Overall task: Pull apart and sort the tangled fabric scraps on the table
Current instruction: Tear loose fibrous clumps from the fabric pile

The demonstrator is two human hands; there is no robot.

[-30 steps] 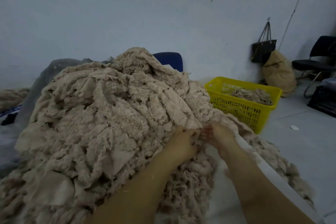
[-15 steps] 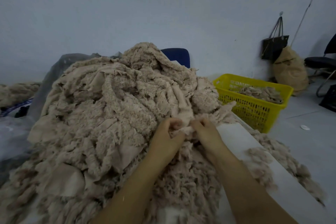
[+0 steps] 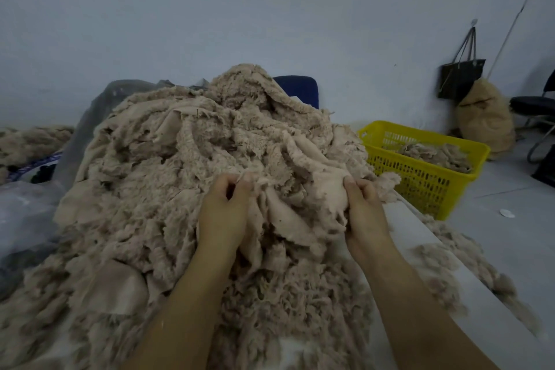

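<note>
White table (image 3: 420, 237), fleecy beige scraps (image 3: 180, 189), left hand (image 3: 223, 213), right hand (image 3: 365, 213) pinching

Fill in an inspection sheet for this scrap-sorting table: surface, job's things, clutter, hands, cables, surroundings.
Surface: white table, mostly buried; bare strip along the right edge.
Job's things: beige heap on it; one scrap stretched between both hands; yellow basket to the right, holding scraps.
Clutter: loose scraps past the right edge; plastic at left.
Hands: left hand pinches the scrap; right hand grips its other end.
Cables: one cord down the wall, far right.
Surroundings: black bag hanging, sack by it, chair at the far right.
</note>
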